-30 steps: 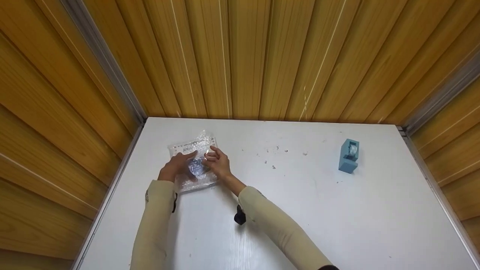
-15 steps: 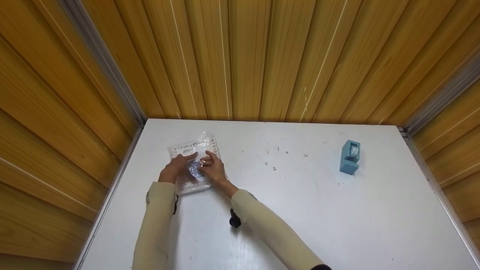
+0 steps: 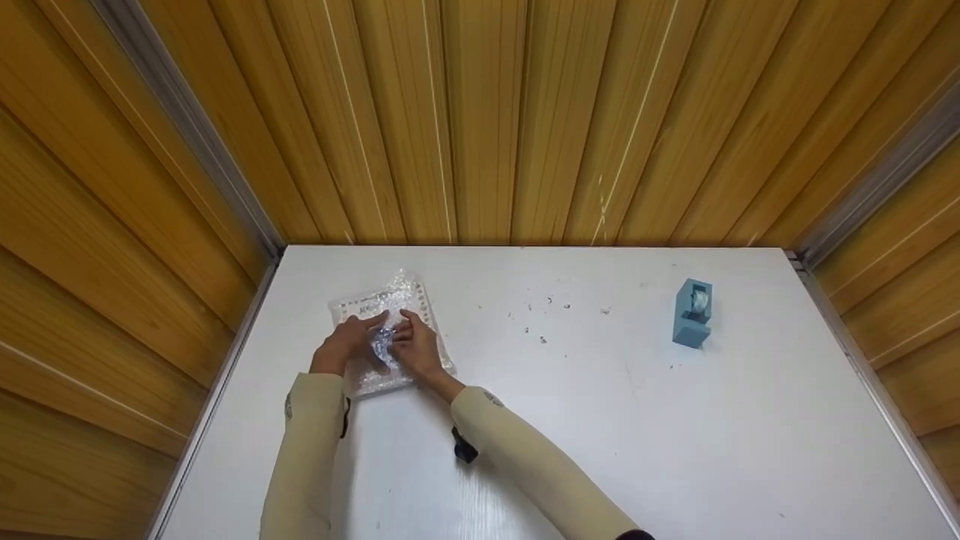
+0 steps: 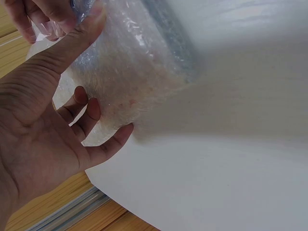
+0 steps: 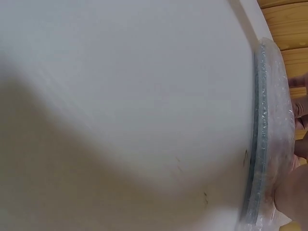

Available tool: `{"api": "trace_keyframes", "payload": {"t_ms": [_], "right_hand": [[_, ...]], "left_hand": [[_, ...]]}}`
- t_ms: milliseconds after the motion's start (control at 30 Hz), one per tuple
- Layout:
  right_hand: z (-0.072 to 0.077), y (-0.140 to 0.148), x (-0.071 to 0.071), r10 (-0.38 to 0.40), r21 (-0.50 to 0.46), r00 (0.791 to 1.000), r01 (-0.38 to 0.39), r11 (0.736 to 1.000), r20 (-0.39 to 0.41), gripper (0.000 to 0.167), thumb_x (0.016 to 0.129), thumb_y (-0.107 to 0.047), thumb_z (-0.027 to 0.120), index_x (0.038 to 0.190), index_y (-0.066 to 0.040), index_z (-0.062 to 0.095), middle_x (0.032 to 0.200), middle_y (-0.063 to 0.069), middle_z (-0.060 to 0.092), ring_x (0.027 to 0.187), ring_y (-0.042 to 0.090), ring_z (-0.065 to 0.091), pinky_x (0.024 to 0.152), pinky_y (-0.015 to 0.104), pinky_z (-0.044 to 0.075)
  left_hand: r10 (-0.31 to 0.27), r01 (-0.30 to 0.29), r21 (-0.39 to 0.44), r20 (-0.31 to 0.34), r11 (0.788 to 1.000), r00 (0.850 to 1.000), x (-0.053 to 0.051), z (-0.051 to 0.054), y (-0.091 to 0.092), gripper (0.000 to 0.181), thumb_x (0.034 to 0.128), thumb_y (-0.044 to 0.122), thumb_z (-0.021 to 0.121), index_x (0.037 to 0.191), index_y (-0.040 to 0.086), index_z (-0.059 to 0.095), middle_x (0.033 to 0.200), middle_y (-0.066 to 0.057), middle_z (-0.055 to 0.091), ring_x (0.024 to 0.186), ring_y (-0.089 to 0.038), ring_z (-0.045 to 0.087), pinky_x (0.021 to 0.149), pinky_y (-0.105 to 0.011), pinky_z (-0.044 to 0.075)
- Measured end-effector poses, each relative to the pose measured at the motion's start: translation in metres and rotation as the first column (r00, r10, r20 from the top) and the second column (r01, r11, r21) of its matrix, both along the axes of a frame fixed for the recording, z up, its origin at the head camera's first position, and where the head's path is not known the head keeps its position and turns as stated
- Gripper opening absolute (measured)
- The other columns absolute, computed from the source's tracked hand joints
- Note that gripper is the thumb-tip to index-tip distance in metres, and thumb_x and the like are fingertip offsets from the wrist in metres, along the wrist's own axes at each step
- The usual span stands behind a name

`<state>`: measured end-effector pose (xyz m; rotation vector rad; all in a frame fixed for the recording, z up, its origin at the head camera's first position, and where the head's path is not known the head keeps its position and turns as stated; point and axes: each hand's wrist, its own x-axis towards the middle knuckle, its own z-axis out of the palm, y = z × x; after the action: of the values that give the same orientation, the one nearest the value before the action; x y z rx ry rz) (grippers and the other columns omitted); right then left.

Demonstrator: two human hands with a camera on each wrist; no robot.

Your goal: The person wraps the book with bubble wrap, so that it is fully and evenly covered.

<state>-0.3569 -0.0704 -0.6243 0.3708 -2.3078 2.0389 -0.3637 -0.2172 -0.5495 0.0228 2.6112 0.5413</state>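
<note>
A flat item wrapped in bubble wrap point(image 3: 367, 306) lies on the white table, with a printed border showing through and a bluish patch point(image 3: 381, 346) at its middle. My left hand point(image 3: 346, 341) rests on its left part. In the left wrist view, the thumb point(image 4: 79, 41) lies extended on the wrap and the other fingers spread loosely by its edge. From the right, my right hand point(image 3: 420, 351) reaches over the package. Its fingertips pinch a clear strip that looks like tape point(image 4: 43, 30). In the right wrist view the package's edge point(image 5: 262, 120) shows, with that hand mostly out of frame.
A blue tape dispenser point(image 3: 692, 313) with a clear roll stands at the table's right side. Small dark marks point(image 3: 544, 339) dot the white tabletop point(image 3: 570, 420). Wood-patterned panels point(image 3: 480, 120) rise behind and at both sides.
My right hand has moved left and slightly down over the package, still pinching the clear strip. The left hand stays in place on the wrap. The head view has shifted slightly.
</note>
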Motion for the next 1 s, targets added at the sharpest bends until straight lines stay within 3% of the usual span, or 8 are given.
{"api": "trace_keyframes", "payload": {"t_ms": [333, 500, 700, 1000], "right_hand": [[0.004, 0.001, 0.005, 0.035, 0.131, 0.994, -0.021, 0.991, -0.102, 0.069, 0.077, 0.021, 0.067, 0.141, 0.017, 0.042, 0.111, 0.030, 0.062, 0.096, 0.040, 0.069, 0.086, 0.038, 0.062], [0.007, 0.004, 0.006, 0.065, 0.217, 0.981, -0.023, 0.976, -0.185, 0.069, 0.079, 0.019, 0.068, 0.142, 0.017, 0.040, 0.110, 0.028, 0.060, 0.096, 0.038, 0.068, 0.088, 0.037, 0.061], [0.009, 0.004, 0.007, 0.089, 0.342, 0.956, 0.012, 0.940, -0.279, 0.070, 0.081, 0.018, 0.067, 0.145, 0.014, 0.039, 0.108, 0.023, 0.059, 0.095, 0.033, 0.065, 0.088, 0.031, 0.058], [0.010, 0.006, 0.007, 0.100, 0.266, 0.970, -0.039, 0.963, -0.220, 0.073, 0.081, 0.018, 0.070, 0.145, 0.017, 0.036, 0.112, 0.028, 0.059, 0.097, 0.038, 0.068, 0.089, 0.036, 0.061]], "left_hand": [[0.039, -0.039, 0.033, 0.011, 0.999, 0.999, 0.003, 0.001, -0.002, 0.109, 0.0738, 0.020, 0.092, 0.162, 0.027, 0.028, 0.163, -0.035, 0.021, 0.148, -0.055, 0.029, 0.115, -0.066, 0.036], [0.035, -0.036, 0.038, 0.016, 0.999, 0.999, 0.000, 0.000, -0.001, 0.110, 0.0735, 0.021, 0.092, 0.162, 0.028, 0.027, 0.165, -0.035, 0.017, 0.150, -0.057, 0.022, 0.117, -0.069, 0.032], [0.057, -0.058, 0.048, 0.026, 0.997, 0.998, -0.001, 0.000, 0.000, 0.110, 0.0731, 0.021, 0.091, 0.162, 0.030, 0.027, 0.166, -0.032, 0.016, 0.152, -0.055, 0.018, 0.120, -0.069, 0.027], [0.073, -0.075, 0.035, 0.051, 0.997, 0.996, -0.002, -0.002, -0.001, 0.110, 0.0741, 0.022, 0.091, 0.162, 0.032, 0.026, 0.168, -0.029, 0.013, 0.153, -0.054, 0.016, 0.120, -0.069, 0.026]]}}
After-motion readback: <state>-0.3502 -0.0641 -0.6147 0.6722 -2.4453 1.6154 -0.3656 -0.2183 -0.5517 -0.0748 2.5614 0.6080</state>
